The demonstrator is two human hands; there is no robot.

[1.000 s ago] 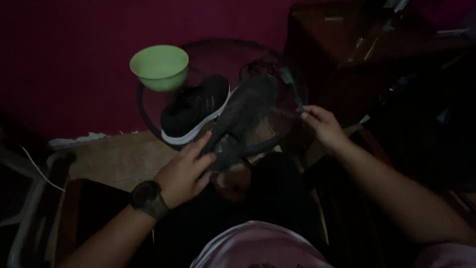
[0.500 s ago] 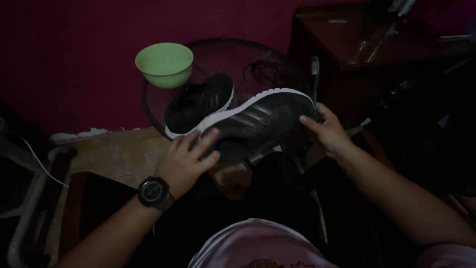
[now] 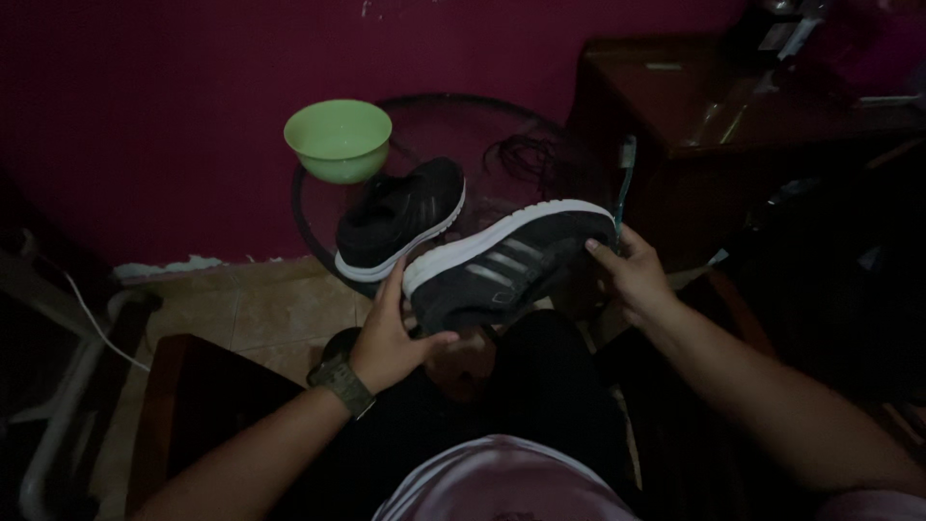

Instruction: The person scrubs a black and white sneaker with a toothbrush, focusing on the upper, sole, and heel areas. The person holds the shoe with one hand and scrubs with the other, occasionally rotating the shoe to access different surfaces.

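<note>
I hold a black sneaker (image 3: 502,270) with a white sole and grey side stripes over my lap, lying on its side. My left hand (image 3: 391,338), with a dark watch on its wrist, grips the heel end from below. My right hand (image 3: 632,280) holds the toe end. A thin teal toothbrush (image 3: 625,183) stands up from its fingers. The matching second sneaker (image 3: 400,217) rests on a round glass table (image 3: 482,121) just behind.
A light green bowl (image 3: 338,140) sits at the table's left rim, and a tangle of black laces (image 3: 521,154) lies on the glass. A dark wooden cabinet (image 3: 733,106) stands at the right. Magenta wall behind; a white frame (image 3: 68,386) at the left.
The held sneaker has been turned so that its striped side and white sole face me. My right hand has shifted along to the toe, and the toothbrush now stands upright.
</note>
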